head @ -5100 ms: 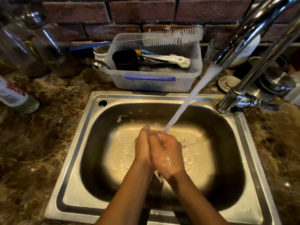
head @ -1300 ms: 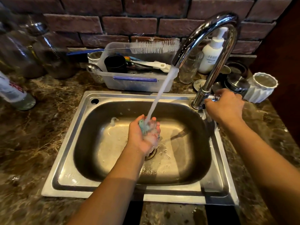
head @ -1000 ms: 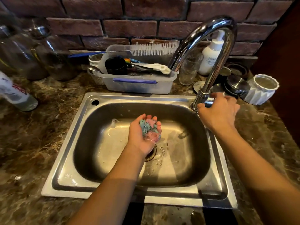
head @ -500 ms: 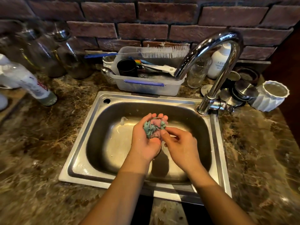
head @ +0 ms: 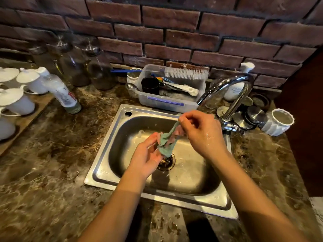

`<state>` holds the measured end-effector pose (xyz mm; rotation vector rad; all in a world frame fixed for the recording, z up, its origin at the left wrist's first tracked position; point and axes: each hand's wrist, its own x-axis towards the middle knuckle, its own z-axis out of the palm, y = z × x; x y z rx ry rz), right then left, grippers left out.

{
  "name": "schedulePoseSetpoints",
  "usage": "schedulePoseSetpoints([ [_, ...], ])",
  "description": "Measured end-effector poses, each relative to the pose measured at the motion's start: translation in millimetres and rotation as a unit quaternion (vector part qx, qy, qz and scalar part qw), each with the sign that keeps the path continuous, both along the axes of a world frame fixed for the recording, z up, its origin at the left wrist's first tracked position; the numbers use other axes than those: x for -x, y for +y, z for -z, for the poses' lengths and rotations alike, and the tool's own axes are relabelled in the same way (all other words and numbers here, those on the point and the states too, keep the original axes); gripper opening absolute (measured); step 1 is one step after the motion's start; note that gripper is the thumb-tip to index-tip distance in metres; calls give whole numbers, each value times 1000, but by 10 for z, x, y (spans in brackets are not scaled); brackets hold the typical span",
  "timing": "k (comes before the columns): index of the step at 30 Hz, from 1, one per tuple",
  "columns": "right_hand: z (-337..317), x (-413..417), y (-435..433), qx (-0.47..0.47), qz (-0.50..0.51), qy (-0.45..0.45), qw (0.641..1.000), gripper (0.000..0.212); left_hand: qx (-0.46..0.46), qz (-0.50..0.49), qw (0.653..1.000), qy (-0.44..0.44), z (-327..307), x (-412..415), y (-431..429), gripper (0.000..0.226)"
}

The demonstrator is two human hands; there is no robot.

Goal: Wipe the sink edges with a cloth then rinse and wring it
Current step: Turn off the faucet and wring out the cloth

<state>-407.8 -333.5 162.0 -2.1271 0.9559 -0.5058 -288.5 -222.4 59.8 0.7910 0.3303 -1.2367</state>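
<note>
The cloth (head: 167,141) is held over the sink (head: 102,165) drain (head: 166,162), drawn out between 2 hands. Its long axis runs near-left to far-right. The far end is pinched by the right hand (head: 202,133), the near end gripped in the left hand's (head: 146,158) curled fingers.

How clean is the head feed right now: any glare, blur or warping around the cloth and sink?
Head view: wide-angle warp bends the brick wall and the sink rim; the cloth between left hand and right hand looks slightly soft; glare streaks the faucet and sink floor; a hand shadow darkens the steel beside the drain; corners fall dim.
</note>
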Motion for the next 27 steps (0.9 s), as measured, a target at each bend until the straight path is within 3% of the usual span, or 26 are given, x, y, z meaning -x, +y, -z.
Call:
schedulePoseSetpoints([
  [3,-228,-178,64,63,-50,59,995,17,-22,5,1000,-21,12,-120,106,25],
  [7,-429,-429,164,139,-103,96,980,21,-141,2,990,-13,47,-321,260,22],
  [11,-530,-726,178,198,-144,209,947,24,-190,67,973,-116,0,-496,414,20],
  [15,-603,-891,114,224,-161,339,899,31,-202,153,912,-322,-50,-630,490,23],
  [18,-683,-1020,143,236,-213,411,854,33,-175,231,837,-464,-23,-713,462,48],
  [21,-785,-1114,129,255,-229,414,843,38,-169,306,755,-555,-9,-759,339,85],
  [23,-877,-1152,109,261,-235,411,842,37,-147,325,719,-596,12,-787,251,103],
  [25,-977,-1169,98,252,-237,417,841,36,-109,326,707,-618,26,-785,175,101],
  [27,-1030,-1175,78,250,-237,425,837,33,-71,300,747,-589,54,-771,83,82],
])
